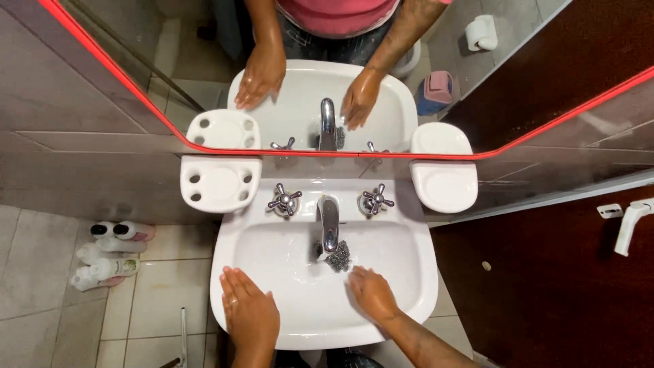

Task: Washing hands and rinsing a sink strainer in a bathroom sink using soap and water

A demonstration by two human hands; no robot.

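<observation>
Both hands are over the white sink (pixel 225 272): I see my left hand (pixel 248 310) lying flat on the front rim, fingers stretched and together, holding nothing. My right hand (pixel 371 293) is inside the basin, also flat and holding nothing, with its fingertips just beside the steel scouring pad (pixel 338 257), which lies under the chrome tap (pixel 328 221). Two cross-shaped handles (pixel 284 200) stand on either side of the tap, below the red-framed mirror (pixel 518 146).
</observation>
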